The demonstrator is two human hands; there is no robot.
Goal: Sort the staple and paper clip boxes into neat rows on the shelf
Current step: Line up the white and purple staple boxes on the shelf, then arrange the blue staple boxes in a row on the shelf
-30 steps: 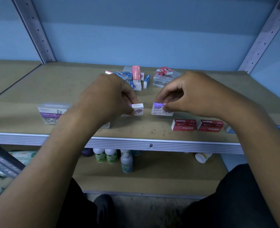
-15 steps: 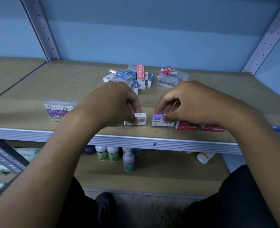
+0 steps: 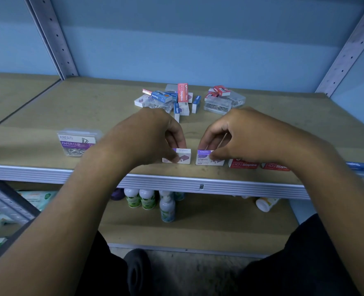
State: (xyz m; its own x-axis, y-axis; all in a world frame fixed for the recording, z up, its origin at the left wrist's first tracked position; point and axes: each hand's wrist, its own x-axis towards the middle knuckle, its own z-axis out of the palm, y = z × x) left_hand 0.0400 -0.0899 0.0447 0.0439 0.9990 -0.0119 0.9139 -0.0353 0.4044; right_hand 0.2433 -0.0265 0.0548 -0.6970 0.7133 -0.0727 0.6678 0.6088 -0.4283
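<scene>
free: bare shelf [image 3: 70, 107] rear-left | blocked: box pile [image 3: 172, 99] rear-centre, front row

White staple boxes [image 3: 208, 159] carry purple bands; neighbouring boxes [image 3: 243, 164] are red; the shelf [image 3: 48, 112] looks tan, perhaps faintly speckled.

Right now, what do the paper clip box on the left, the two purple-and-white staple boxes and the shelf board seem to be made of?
Paper clip box: looks like clear hard plastic; the clips show through under a printed label.
Staple boxes: likely thin matte printed card, with sharp folded edges.
Shelf board: dull tan fibreboard or similar, with a ribbed metal front edge.
</scene>
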